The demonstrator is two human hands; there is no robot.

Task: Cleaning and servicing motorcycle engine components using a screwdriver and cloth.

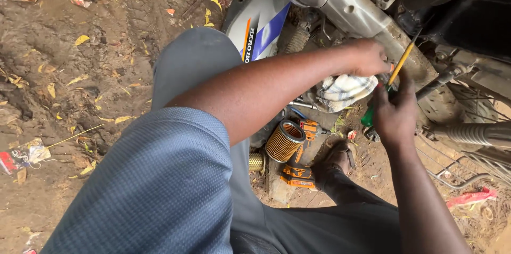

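My left hand point(367, 57) reaches across to the muddy underside of a motorcycle point(362, 14) and presses against its dirty casing, fingers curled; what it grips is hidden. My right hand point(395, 111) is closed on a screwdriver with a green handle point(368, 116) and a yellow shaft point(402, 62) that slants up to the casing. A checked cloth point(345, 90) lies just below my left hand. My grey-trousered knee fills the middle of the view.
On the dirt below lie a round pleated air filter point(283, 140), an orange power drill point(299, 171) and a white-blue body panel point(261, 25). The exhaust pipe point(474, 134) and wheel spokes sit at right. Litter and dry leaves dot the ground at left.
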